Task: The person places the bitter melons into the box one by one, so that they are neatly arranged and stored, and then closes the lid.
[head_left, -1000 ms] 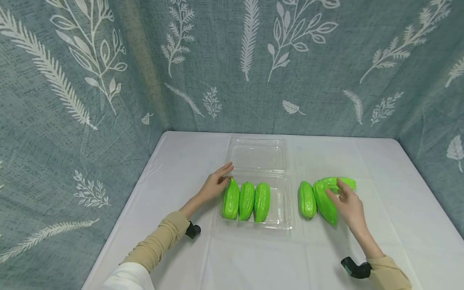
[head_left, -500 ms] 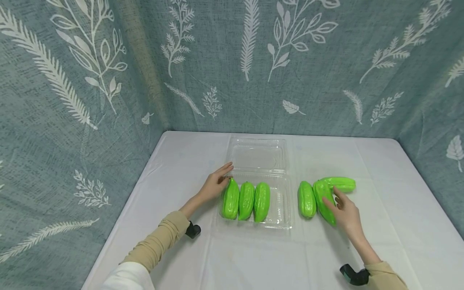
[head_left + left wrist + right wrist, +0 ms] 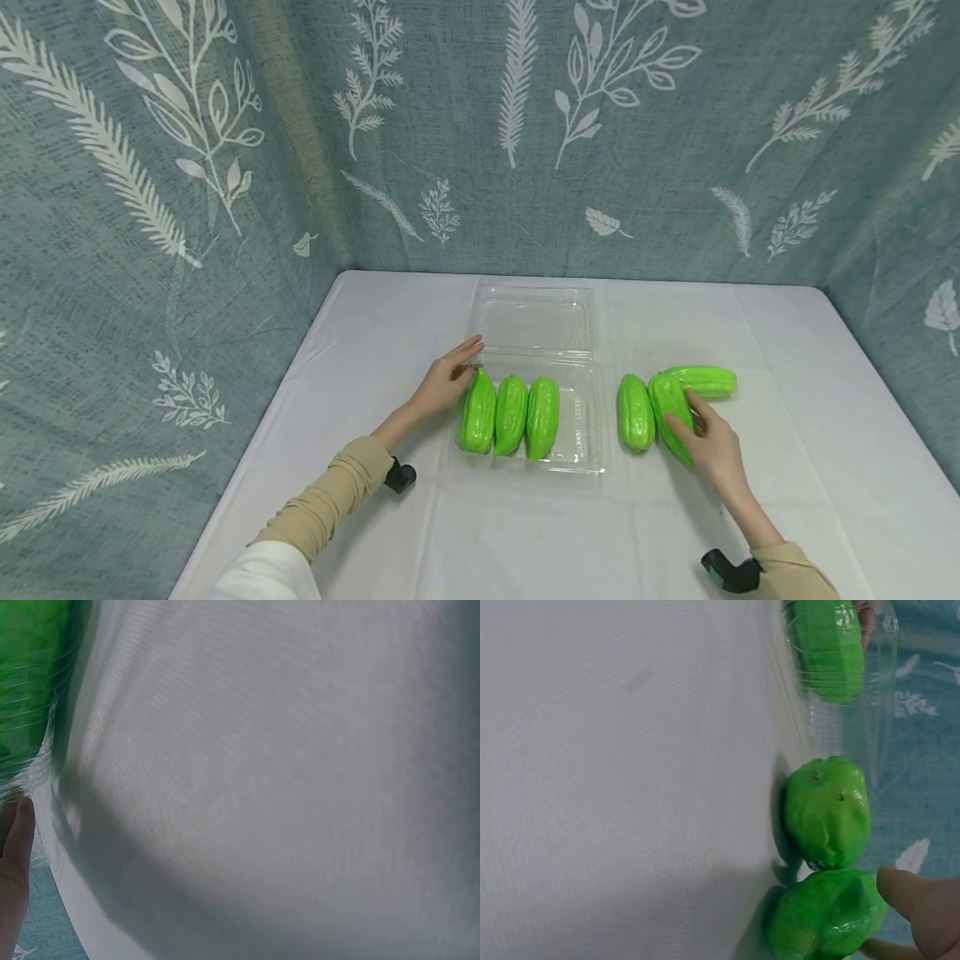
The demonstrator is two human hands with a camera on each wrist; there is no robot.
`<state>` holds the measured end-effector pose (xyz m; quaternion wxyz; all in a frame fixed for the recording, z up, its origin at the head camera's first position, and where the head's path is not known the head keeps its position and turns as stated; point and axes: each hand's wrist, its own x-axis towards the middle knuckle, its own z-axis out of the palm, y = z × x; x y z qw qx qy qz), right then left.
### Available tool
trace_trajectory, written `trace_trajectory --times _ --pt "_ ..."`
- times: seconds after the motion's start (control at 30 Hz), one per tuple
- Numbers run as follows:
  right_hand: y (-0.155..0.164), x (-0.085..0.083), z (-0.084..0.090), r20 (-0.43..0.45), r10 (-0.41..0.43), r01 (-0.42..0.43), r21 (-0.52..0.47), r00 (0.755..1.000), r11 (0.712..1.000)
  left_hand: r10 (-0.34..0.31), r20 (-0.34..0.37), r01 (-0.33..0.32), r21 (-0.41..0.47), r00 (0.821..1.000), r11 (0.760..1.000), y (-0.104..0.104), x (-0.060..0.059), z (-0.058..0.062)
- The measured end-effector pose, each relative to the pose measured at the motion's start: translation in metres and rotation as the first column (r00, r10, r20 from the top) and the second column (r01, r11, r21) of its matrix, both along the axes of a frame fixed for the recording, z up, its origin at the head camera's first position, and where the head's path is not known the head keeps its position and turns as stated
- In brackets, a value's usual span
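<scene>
In the head view a clear plastic clamshell box [image 3: 579,417] lies open. Three bright green, bumpy gourds that look like bitter melons [image 3: 511,417] lie side by side in its near half. My left hand [image 3: 442,385] rests at the box's left edge, fingers extended, next to the leftmost gourd. On the right, my right hand [image 3: 714,446] holds the middle green gourd [image 3: 670,402], thumb on top and fingers at its right side. In the right wrist view, the thumb [image 3: 904,892] touches that gourd [image 3: 825,915], still on the table; the hand hides part of it.
Another green gourd [image 3: 636,414] lies just left of the held one. A third [image 3: 708,382] lies crosswise behind it. The box's lid half [image 3: 534,321] is folded back flat. A white cloth covers the table [image 3: 525,533]; a patterned curtain [image 3: 480,217] stands behind.
My right hand has come down and toward me from above the crosswise gourd onto the middle one, and its fingers have closed in. The left hand has stayed in place.
</scene>
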<state>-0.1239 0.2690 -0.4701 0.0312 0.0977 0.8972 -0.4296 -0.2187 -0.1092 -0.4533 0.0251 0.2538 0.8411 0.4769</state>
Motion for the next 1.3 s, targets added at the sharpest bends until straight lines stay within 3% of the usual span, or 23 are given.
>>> trace_trajectory --times 1.3 --pt "-0.001 0.0003 0.0016 -0.033 -0.048 0.049 0.019 0.998 0.999 0.004 0.03 -0.005 0.021 1.0 1.0 -0.0007 -0.0006 -0.0024"
